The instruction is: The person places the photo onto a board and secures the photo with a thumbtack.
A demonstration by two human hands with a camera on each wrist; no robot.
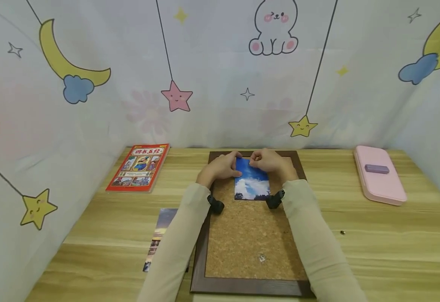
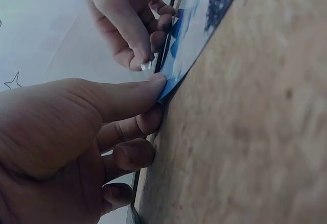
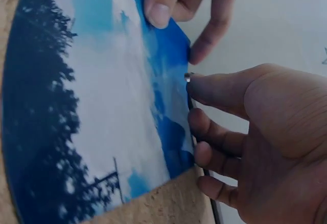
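Observation:
A photo of blue sky and clouds (image 1: 252, 184) lies on the upper part of a brown-framed corkboard (image 1: 242, 235). My left hand (image 1: 223, 165) pinches the photo near its upper left corner, the thumb on its face, as the left wrist view also shows. At the photo's top edge, my right hand (image 1: 269, 160) holds a small metal thumbtack (image 3: 188, 77) at the thumb tip. The other fingers of that hand curl by the board's far edge. In the right wrist view the photo (image 3: 107, 91) bows slightly.
A second photo, of a sunset (image 1: 163, 226), lies left of the board, partly under the left sleeve. A small metal piece (image 1: 342, 232) sits on the table at right. Small shiny bits (image 1: 262, 259) rest on the cork. A red book (image 1: 138, 167) and pink case (image 1: 380, 176) stand farther out.

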